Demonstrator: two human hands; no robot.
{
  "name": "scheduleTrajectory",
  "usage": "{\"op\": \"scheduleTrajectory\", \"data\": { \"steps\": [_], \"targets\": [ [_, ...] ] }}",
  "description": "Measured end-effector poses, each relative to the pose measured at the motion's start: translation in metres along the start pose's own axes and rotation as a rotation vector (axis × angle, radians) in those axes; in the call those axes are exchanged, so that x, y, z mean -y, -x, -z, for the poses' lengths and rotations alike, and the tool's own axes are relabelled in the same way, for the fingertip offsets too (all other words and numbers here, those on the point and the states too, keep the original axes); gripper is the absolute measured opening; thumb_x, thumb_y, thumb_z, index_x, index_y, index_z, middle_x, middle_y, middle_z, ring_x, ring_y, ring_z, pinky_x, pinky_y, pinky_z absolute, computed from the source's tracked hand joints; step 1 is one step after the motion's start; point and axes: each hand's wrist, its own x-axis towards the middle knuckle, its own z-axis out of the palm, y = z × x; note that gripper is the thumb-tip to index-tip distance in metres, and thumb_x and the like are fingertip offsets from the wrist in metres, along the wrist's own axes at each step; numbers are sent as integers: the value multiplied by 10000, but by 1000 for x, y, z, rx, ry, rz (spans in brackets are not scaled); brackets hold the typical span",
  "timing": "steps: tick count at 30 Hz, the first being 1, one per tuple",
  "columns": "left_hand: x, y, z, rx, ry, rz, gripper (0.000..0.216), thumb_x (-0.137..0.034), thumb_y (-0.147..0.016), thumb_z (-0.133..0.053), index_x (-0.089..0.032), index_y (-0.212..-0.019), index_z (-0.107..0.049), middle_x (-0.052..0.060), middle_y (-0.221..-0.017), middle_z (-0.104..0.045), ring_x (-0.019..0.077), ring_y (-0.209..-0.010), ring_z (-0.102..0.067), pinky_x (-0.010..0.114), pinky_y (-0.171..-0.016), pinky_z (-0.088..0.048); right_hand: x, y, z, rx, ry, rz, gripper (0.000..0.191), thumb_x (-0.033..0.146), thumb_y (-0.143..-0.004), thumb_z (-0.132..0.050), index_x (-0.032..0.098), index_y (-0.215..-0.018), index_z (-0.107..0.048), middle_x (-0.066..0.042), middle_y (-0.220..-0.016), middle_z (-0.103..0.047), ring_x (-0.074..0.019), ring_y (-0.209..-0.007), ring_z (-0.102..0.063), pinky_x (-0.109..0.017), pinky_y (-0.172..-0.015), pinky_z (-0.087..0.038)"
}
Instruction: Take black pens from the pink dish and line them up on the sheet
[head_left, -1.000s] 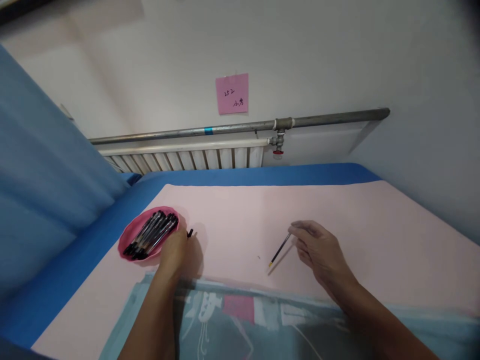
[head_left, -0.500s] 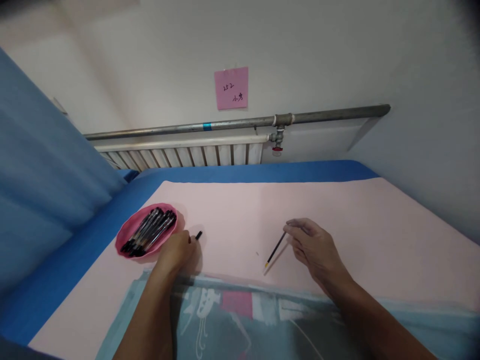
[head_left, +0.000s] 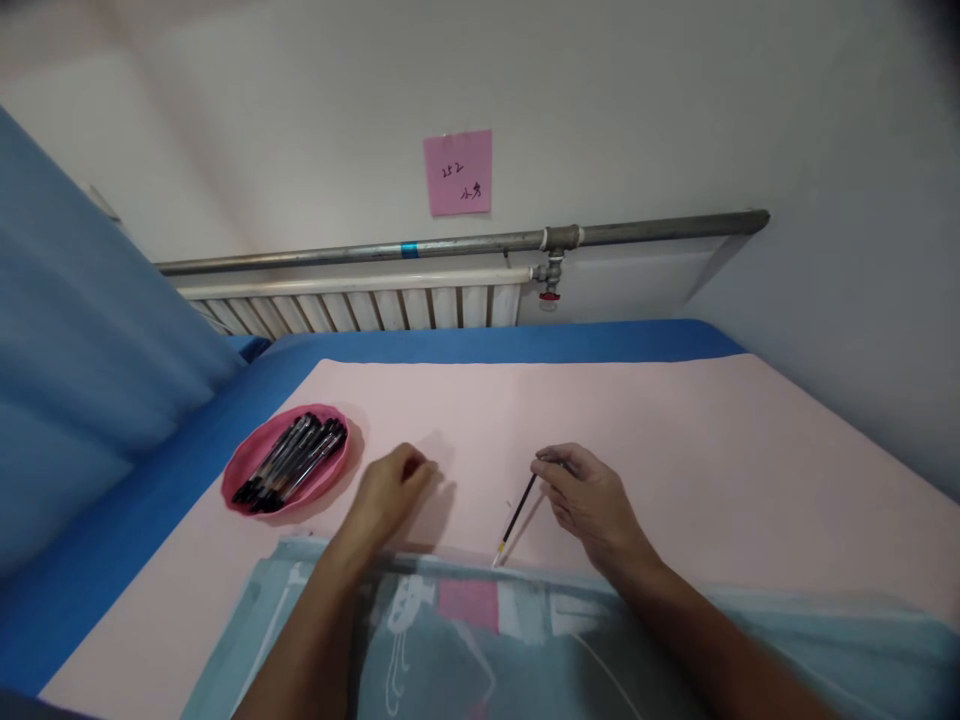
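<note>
My right hand (head_left: 589, 492) is above the pink surface, its thumb and fingers pinching the upper end of a thin black pen refill (head_left: 517, 515). The refill slants down to the left, with a yellow band and a pale lower tip close to the teal cloth's edge. My left hand (head_left: 394, 492) is closed, thumb against curled fingers; anything inside is hidden. To its left sits a pink oval basket (head_left: 346, 470) holding several clear-barrelled pens (head_left: 289, 465) with black ends.
A teal patterned cloth (head_left: 547, 655) lies along the near edge, under my forearms. The pink sheet (head_left: 637, 400) covers a blue surface (head_left: 480, 343). Behind are a radiator (head_left: 360, 305), a pipe (head_left: 315, 257) and a wall. A blue curtain (head_left: 82, 330) hangs at left.
My left hand has shifted right, away from the basket, and the short black piece at its fingertips no longer shows. My right hand has moved left with the refill.
</note>
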Motion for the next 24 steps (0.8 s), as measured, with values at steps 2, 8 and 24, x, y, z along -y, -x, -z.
{"op": "scheduleTrajectory", "data": {
  "steps": [2, 8, 24],
  "targets": [
    [-14, 7, -12, 160, 275, -130, 250, -400, -789, -470, -172, -764, -572, -7, -676, -586, 116, -624, -514, 208, -558, -369, -5, 0, -6, 15, 9, 13, 297, 373, -557, -711, 188, -721, -547, 92, -445, -399, -36, -332, -309, -173, -323, -200],
    [-39, 19, -42, 369, 548, -144, 236, -389, -747, -526, -153, -735, -546, -44, -572, -474, 74, -503, -406, 190, -469, -305, -10, 2, -16, 51, -24, 3, 339, 403, -562, -713, 193, -768, -546, 106, -453, -384, -27, -324, -280, -168, -318, -206],
    [16, -8, 5, 114, -205, 177, 163, -211, -726, -468, -147, -733, -617, 61, -649, -646, 150, -576, -567, 229, -493, -300, -21, 4, -17, 202, 309, 94, 175, 376, -678, -609, 209, -724, -585, 64, -470, -436, -71, -390, -348, -199, -371, -240]
  ]
}}
